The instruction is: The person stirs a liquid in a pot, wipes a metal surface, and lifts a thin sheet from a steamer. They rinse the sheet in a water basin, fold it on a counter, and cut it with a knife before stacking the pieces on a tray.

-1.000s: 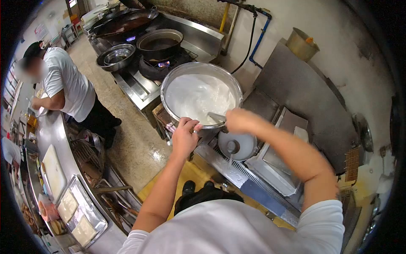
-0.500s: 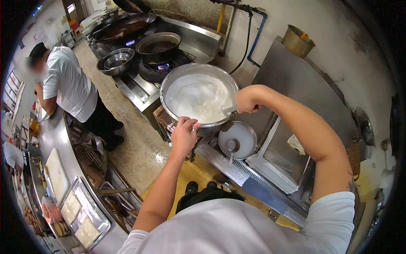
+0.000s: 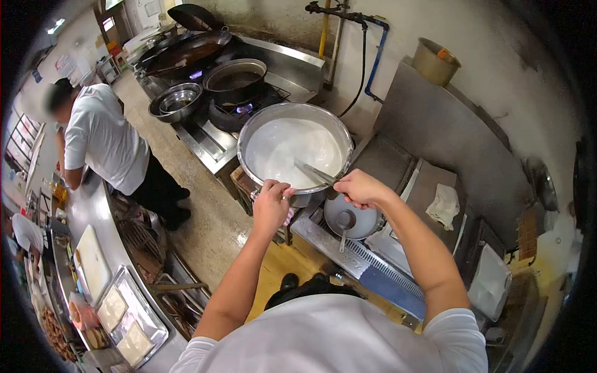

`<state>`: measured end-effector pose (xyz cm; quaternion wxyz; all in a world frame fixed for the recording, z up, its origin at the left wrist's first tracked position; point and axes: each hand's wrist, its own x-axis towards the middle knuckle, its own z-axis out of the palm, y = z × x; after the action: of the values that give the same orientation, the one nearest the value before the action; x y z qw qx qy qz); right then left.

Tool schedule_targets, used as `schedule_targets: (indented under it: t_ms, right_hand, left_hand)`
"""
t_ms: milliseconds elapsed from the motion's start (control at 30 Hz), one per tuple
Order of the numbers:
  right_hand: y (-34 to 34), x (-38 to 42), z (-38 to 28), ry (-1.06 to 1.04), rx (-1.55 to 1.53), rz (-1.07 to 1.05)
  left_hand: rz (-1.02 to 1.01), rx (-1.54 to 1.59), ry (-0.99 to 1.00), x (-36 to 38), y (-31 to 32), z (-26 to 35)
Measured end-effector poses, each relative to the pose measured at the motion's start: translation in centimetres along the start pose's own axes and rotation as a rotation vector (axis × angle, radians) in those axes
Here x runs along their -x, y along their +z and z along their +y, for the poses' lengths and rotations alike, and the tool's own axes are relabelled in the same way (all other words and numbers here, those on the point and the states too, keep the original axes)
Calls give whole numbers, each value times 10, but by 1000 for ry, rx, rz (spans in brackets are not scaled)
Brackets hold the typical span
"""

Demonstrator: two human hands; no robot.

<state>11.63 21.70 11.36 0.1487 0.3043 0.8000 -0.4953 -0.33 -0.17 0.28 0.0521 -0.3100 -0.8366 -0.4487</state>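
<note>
A large round metal pot (image 3: 247, 163) holds a white liquid (image 3: 280, 146) with faint swirls on its surface. My left hand (image 3: 272, 202), with a ring on one finger, is closed on the near rim of the pot. At the right of the rim, my right hand (image 3: 360, 188) grips the handle of a metal utensil (image 3: 314, 172), whose far end dips into the liquid and is hidden. Below my right hand, a round lid (image 3: 367, 225) lies with a ladle (image 3: 345, 221) on it.
A stove with a pan (image 3: 235, 81), nested bowls (image 3: 176, 102) and a wok (image 3: 186, 56) stands beyond the pot. A person in white (image 3: 112, 137) leans at the left counter, which bears a tray (image 3: 158, 329). A cloth (image 3: 443, 205) lies at right.
My right hand has moved down and toward me, and the utensil now slants leftward into the liquid, with more of it showing. My left hand stays at the rim. The view has shifted slightly.
</note>
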Motion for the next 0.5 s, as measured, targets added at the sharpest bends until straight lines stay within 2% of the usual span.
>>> schedule_targets:
  t_ms: [233,367,500]
  right_hand:
    - [15,30,29,-60,-254,89]
    - [24,39,51,-133,-293,151]
    - [34,41,75,-314,-23,342]
  left_hand:
    - [-14,4,-20,-1,-3,4]
    - [-12,-9,-9,0,-2,2]
    - [-1,-17,-2,0,0,2]
